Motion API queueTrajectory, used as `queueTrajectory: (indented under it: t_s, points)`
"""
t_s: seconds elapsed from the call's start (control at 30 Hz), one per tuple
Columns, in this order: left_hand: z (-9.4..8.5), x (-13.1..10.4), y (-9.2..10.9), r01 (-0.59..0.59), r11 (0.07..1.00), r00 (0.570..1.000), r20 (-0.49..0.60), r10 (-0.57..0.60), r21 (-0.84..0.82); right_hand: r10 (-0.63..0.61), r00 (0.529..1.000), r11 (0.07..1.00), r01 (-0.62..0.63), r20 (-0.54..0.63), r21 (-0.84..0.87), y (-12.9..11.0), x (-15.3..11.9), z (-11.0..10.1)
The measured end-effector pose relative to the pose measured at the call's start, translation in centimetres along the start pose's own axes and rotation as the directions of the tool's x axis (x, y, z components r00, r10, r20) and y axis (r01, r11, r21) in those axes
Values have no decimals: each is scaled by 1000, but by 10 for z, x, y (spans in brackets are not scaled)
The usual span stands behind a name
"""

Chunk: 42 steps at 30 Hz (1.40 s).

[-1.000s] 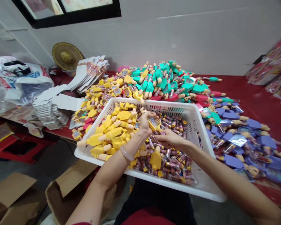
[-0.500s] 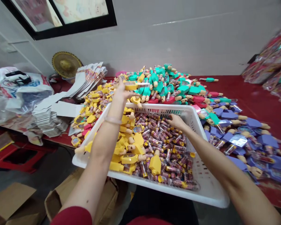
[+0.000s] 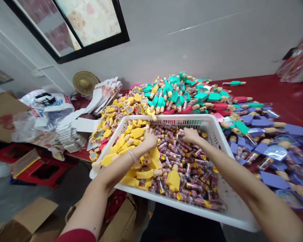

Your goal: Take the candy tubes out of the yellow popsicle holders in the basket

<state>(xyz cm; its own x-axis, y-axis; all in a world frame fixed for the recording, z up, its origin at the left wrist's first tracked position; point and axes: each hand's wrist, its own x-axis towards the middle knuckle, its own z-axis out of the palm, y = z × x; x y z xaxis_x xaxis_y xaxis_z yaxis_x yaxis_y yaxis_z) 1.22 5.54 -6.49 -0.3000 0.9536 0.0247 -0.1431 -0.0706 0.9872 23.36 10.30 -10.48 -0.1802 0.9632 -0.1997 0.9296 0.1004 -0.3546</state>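
Note:
A white plastic basket (image 3: 171,118) holds yellow bottle-shaped plastic pieces with beige ends (image 3: 145,173) on its left side. Small clear tubes with yellow caps and purplish contents (image 3: 197,183) fill the middle. My left hand (image 3: 150,138) reaches down at the border of the yellow pieces and the tubes, its fingers curled; what lies under them is hidden. Over the far part of the tubes, my right hand (image 3: 191,135) is closed, with a small tube (image 3: 181,132) at its fingertips.
Beyond the basket lie heaped yellow, green (image 3: 175,96) and red pieces. Purple pieces (image 3: 275,179) spread to the right on the red table (image 3: 257,88). Stacked white cards (image 3: 70,137), plastic bags (image 3: 53,112) and a straw hat (image 3: 85,83) are at left. Cardboard boxes (image 3: 32,215) stand below.
My left hand has come down from above the far pile, where a yellow piece with a tube was by it, into the basket. My right hand stays among the tubes. The view has shifted.

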Motion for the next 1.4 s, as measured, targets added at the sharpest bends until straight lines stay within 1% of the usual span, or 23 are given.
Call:
queueTrajectory:
  t_s: [0.07,0.13,0.2,0.27,0.3,0.33,0.37,0.4,0.47,0.53,0.57,0.6,0.7,0.77,0.8,0.83,0.87,1.03,1.1,1.2,1.3,1.37,1.4]
  points:
    - [-10,-9,-7,-105,967,988,138,74,233,-73,997,994,73,-10,77,-11,-16,-7]
    - [-16,-17,-6,-182,923,963,249,99,339,-171,985,973,171,-17,158,-23,-36,-12]
    - [-19,-25,1,-209,916,948,301,103,344,-275,957,904,289,-90,315,-32,-58,-16]
    - [-18,-34,13,-181,939,937,341,74,292,-332,919,764,395,-214,511,-39,-80,-17]
    - [-18,-38,19,-139,956,923,383,31,259,-326,906,698,424,-272,577,-40,-90,-17]
    - [-19,-41,26,-84,968,897,441,-30,238,-304,900,657,436,-313,615,-41,-99,-18]
    - [-20,-43,32,-32,971,855,509,-97,239,-276,901,653,432,-335,622,-41,-107,-18]
    - [-23,-45,38,4,965,801,577,-160,262,-250,902,665,425,-353,614,-41,-114,-18]
    - [-29,-44,47,1,939,696,674,-248,345,-233,898,709,420,-373,567,-39,-124,-16]
    - [-36,-41,52,-48,913,630,722,-287,406,-289,868,747,469,-404,472,-37,-127,-11]
    - [-40,-39,54,-67,900,607,734,-305,430,-343,831,753,522,-437,402,-36,-127,-8]
    - [-42,-38,56,-81,885,589,738,-329,459,-410,778,745,587,-477,317,-35,-126,-4]
    - [-46,-35,59,-89,837,538,733,-416,540,-601,558,658,752,-572,42,-34,-123,5]
    - [-46,-35,60,-47,830,503,731,-461,556,-675,441,597,797,-591,-87,-34,-124,8]
    - [-46,-36,59,-16,830,484,731,-481,557,-700,398,573,808,-593,-134,-34,-126,9]
    - [-45,-37,58,24,829,467,727,-503,558,-719,367,556,813,-590,-172,-34,-129,8]
    - [-45,-39,57,69,824,452,718,-529,563,-737,349,546,812,-580,-205,-34,-132,8]
    - [-47,-48,49,230,766,419,650,-634,600,-808,311,521,774,-500,-361,-33,-145,8]
    - [-48,-50,46,279,752,389,646,-657,597,-825,298,508,765,-480,-396,-33,-149,9]
    - [-50,-52,42,337,723,332,642,-691,603,-835,309,503,764,-456,-403,-34,-152,11]
    - [-50,-54,43,372,708,307,641,-704,600,-830,339,515,771,-443,-375,-35,-155,11]
    - [-51,-57,45,391,702,292,643,-708,596,-828,346,514,782,-441,-352,-36,-158,11]
    - [-51,-58,46,393,699,306,632,-712,598,-829,344,511,787,-441,-347,-37,-159,11]
